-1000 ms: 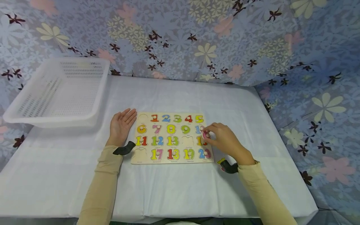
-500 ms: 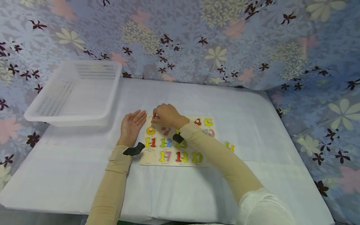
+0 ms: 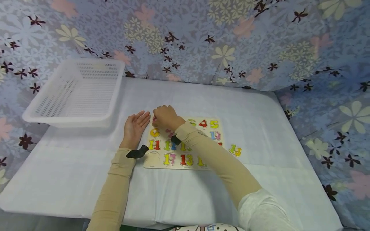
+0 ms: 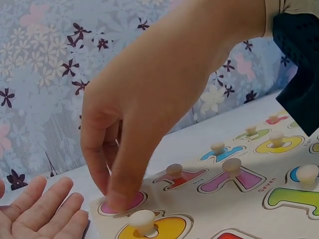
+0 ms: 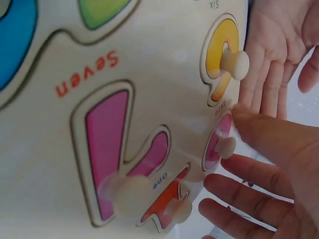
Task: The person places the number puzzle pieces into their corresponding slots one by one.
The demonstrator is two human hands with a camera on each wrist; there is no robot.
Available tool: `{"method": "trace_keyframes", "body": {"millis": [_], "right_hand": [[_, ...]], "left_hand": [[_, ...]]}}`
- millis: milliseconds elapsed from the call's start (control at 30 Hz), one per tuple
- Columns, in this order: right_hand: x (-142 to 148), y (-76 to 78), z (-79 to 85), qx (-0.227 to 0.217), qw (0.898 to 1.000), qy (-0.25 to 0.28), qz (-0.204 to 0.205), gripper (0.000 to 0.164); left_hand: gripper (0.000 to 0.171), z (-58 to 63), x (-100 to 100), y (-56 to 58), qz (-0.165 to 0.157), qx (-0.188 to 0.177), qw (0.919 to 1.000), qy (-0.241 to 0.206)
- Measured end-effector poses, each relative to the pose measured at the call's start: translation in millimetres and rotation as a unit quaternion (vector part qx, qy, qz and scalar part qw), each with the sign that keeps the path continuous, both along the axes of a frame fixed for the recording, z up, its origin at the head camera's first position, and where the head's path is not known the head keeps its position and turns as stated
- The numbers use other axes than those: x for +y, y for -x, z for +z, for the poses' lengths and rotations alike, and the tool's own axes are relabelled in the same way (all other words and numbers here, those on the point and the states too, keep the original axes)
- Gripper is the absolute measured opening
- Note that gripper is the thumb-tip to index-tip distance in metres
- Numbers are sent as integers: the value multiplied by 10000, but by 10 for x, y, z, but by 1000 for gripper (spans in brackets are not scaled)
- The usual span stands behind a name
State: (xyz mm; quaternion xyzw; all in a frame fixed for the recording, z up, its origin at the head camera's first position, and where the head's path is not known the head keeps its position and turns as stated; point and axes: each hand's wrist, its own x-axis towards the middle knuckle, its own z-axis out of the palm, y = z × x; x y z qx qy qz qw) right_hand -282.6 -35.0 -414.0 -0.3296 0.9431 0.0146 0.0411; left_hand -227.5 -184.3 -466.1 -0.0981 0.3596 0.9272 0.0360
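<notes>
A wooden number puzzle board (image 3: 189,165) lies on the white-covered table, with knobbed number pieces in its recesses. At its top left corner, my right hand (image 3: 167,116) reaches over a pink zero piece (image 5: 218,142). In the right wrist view the zero sits in its recess, and my thumb and fingers stand spread around its knob without gripping it. The left wrist view shows the thumb tip at the zero (image 4: 132,200). My left hand (image 3: 133,130) rests palm up beside the board's left edge, holding nothing. The right forearm hides part of the board.
A white plastic basket (image 3: 67,121) stands at the back left. Right of the board lies a loose green-and-yellow two-digit piece (image 3: 235,150). A bare recess (image 3: 151,157) shows at the board's lower left. Floral cloth hangs behind the table.
My right hand has carried the pink zero from the board's right side across to the top left corner, and its fingers have loosened there. The left hand stays in place; the head view has shifted.
</notes>
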Motion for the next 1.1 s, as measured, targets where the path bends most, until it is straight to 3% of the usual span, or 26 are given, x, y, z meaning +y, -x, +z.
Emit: {"method": "trace_keyframes", "body": {"millis": [100, 300, 500, 733, 967, 1100], "right_hand": [[44, -16, 23, -124, 9999, 43, -59, 20], [289, -137, 159, -115, 9998, 148, -26, 35], [894, -435, 341, -364, 9929, 1134, -78, 34], [1790, -795, 279, -624, 9791, 1668, -985, 33], [2581, -1221, 156, -978, 9523, 1981, -2106, 39], [2866, -1414, 50, -991, 9460, 2013, -2340, 44]], "left_hand": [[50, 3, 3, -3, -41, -40, 9999, -130], [49, -4, 31, -11, -138, -47, 9995, -277], [49, 16, 23, -33, -153, -48, 9995, -265], [46, 43, -5, -19, -171, -1, 9995, -276], [48, 55, 14, -55, -212, 7, 9991, -369], [48, 72, 36, -77, -204, 32, 9993, -318]]}}
